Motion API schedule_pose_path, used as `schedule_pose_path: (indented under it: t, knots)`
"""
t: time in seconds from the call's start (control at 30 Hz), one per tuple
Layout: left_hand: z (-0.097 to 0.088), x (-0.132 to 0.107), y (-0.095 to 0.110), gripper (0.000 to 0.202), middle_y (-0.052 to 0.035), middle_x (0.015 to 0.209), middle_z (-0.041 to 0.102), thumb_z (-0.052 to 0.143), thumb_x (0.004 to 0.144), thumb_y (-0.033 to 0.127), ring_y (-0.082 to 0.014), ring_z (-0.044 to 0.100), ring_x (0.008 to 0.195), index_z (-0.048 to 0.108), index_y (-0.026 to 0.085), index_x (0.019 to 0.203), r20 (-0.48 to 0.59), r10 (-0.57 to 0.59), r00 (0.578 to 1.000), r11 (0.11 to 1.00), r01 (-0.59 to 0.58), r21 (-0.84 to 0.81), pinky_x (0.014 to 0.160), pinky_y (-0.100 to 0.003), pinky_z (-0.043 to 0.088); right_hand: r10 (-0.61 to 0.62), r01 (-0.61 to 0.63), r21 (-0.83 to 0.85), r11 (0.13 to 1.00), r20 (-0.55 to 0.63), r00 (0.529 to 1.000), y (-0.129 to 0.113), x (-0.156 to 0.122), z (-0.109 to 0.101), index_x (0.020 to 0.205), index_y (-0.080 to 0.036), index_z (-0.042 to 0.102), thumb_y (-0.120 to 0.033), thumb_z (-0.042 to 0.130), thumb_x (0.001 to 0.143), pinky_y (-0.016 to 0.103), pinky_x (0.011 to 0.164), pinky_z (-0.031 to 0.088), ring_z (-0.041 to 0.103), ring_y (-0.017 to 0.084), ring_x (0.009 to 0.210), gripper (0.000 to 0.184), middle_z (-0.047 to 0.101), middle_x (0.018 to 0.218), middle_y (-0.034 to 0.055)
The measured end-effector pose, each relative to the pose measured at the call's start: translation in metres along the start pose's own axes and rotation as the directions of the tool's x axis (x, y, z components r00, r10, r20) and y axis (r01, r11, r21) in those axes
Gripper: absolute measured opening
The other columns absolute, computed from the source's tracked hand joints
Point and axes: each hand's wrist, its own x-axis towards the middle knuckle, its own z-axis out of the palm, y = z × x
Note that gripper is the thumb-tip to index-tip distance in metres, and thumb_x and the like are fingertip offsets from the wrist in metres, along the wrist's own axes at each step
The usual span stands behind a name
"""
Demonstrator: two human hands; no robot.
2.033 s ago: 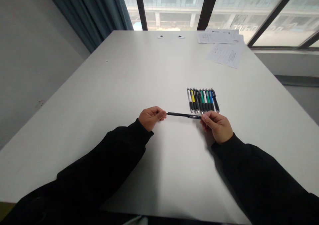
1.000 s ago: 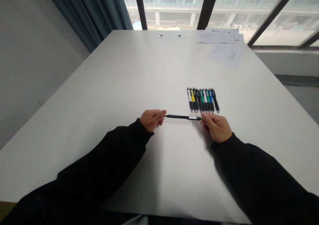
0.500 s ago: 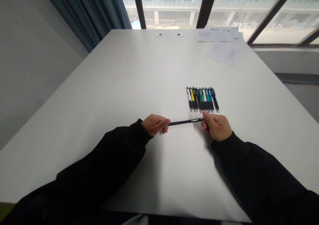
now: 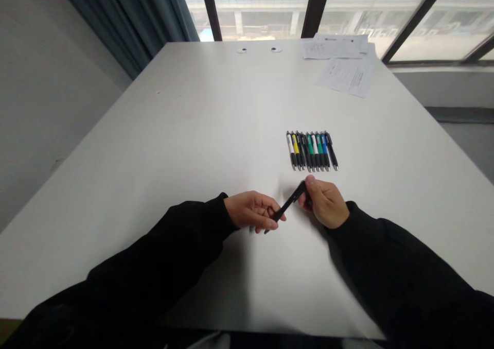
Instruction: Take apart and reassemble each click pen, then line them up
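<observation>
While both hands work close together near the front edge of the white table [image 4: 154, 148], the left hand [image 4: 250, 211] and the right hand [image 4: 324, 203] hold one black pen [image 4: 289, 202] between them. Each hand comes out of a black sleeve, the left sleeve [image 4: 154, 246] and the right sleeve [image 4: 393, 256], which rest across the table's near part.

The right hand pinches the upper end of the pen between thumb and fingers. The left hand has its fingers curled around the lower part, and the thin tip comes out below them, so both hands are closed on the pen and neither has released it. The pen stands slanted between the hands, and I cannot tell if it touches the table.

Just beyond the hands, toward the right side of the table, a row of about nine pens [image 4: 312, 151] lies side by side, with white, yellow, black, green and blue barrels. No brand can be read on them. Farther on, near the far right corner, lie printed papers [image 4: 345, 76], but their text is too small to read. Two small round discs [image 4: 276, 49] sit near the far edge. Behind the table are a large window [image 4: 262, 9] and a dark blue curtain [image 4: 116, 19].
</observation>
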Motion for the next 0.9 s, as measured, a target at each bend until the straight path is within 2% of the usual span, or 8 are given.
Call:
schedule_pose_path:
  t: [0.1,0.17,0.27,0.43,0.53,0.6,0.67,0.9]
  knots:
    - [-0.003,0.005,-0.003,0.035,-0.0067,0.082,0.071,0.086,0.065,0.029,-0.0104,0.065,0.061,0.064,0.011,0.086,-0.099,0.183,0.978,0.972,-0.195,-0.129,0.059,-0.022,0.055,-0.063,0.079,-0.075,0.994,0.19,0.98,-0.006,-0.006,0.007,0.066,-0.016,0.059,-0.06,0.029,0.098,0.024,0.047,0.034,0.043,0.01,0.046,0.062,0.05,0.052,-0.0011]
    - [-0.005,0.009,-0.004,0.033,-0.0091,0.089,0.073,0.086,0.066,0.027,-0.0136,0.069,0.069,0.062,0.011,0.081,-0.207,0.323,0.923,0.926,-0.353,-0.131,0.066,-0.027,0.057,-0.077,0.12,-0.135,0.983,0.29,0.954,-0.01,-0.008,0.01,0.07,-0.016,0.061,-0.057,0.033,0.098,0.024,0.049,0.035,0.044,0.01,0.049,0.057,0.052,0.056,-0.0009]
    - [-0.007,0.012,-0.005,0.03,-0.0098,0.091,0.072,0.085,0.066,0.025,-0.0164,0.07,0.075,0.062,0.011,0.079,-0.296,0.487,0.822,0.864,-0.503,0.028,0.07,-0.031,0.057,-0.053,0.103,-0.143,0.984,0.321,0.946,-0.015,-0.009,0.012,0.073,-0.016,0.061,-0.053,0.039,0.098,0.023,0.051,0.036,0.044,0.009,0.05,0.05,0.051,0.057,-0.0019]
    - [-0.003,0.008,-0.008,0.025,-0.0034,0.073,0.064,0.076,0.075,0.031,-0.0112,0.059,0.061,0.06,0.014,0.083,-0.304,0.612,0.73,0.773,-0.47,0.426,0.057,-0.024,0.047,-0.009,0.031,-0.068,0.997,0.307,0.952,-0.013,-0.008,0.012,0.073,-0.016,0.062,-0.053,0.041,0.097,0.024,0.053,0.036,0.045,0.01,0.052,0.05,0.05,0.056,-0.002]
    - [0.002,0.004,-0.007,0.025,0.0006,0.063,0.051,0.063,0.084,0.033,-0.0092,0.045,0.056,0.053,0.017,0.069,-0.223,0.709,0.669,0.572,-0.361,0.736,0.054,-0.024,0.037,0.012,-0.016,0.011,1.0,0.339,0.941,-0.01,-0.008,0.011,0.076,-0.015,0.065,-0.051,0.046,0.096,0.024,0.052,0.034,0.043,0.009,0.05,0.045,0.052,0.056,-0.002]
    - [0.005,0.002,-0.006,0.032,0.0021,0.059,0.041,0.053,0.088,0.033,-0.0102,0.037,0.055,0.044,0.019,0.061,-0.101,0.725,0.682,0.442,-0.348,0.827,0.055,-0.027,0.033,0.025,-0.052,0.061,0.997,0.375,0.927,-0.01,-0.008,0.011,0.078,-0.015,0.066,-0.05,0.05,0.095,0.023,0.05,0.031,0.04,0.009,0.048,0.042,0.051,0.054,-0.0026]
    - [0.006,0.001,-0.005,0.036,0.0031,0.057,0.034,0.046,0.09,0.033,-0.011,0.032,0.053,0.035,0.02,0.059,-0.015,0.708,0.706,0.394,-0.378,0.838,0.054,-0.029,0.03,0.029,-0.073,0.092,0.993,0.41,0.912,-0.01,-0.007,0.01,0.077,-0.014,0.067,-0.05,0.052,0.094,0.023,0.049,0.029,0.038,0.008,0.048,0.042,0.051,0.053,-0.0028]
    - [0.007,-0.001,-0.003,0.038,0.0046,0.057,0.026,0.039,0.094,0.036,-0.0106,0.028,0.051,0.026,0.021,0.062,-0.009,0.633,0.774,0.453,-0.361,0.815,0.053,-0.03,0.024,0.02,-0.068,0.103,0.992,0.413,0.911,-0.011,-0.008,0.011,0.077,-0.013,0.07,-0.049,0.053,0.093,0.024,0.05,0.032,0.04,0.009,0.049,0.043,0.05,0.053,-0.0023]
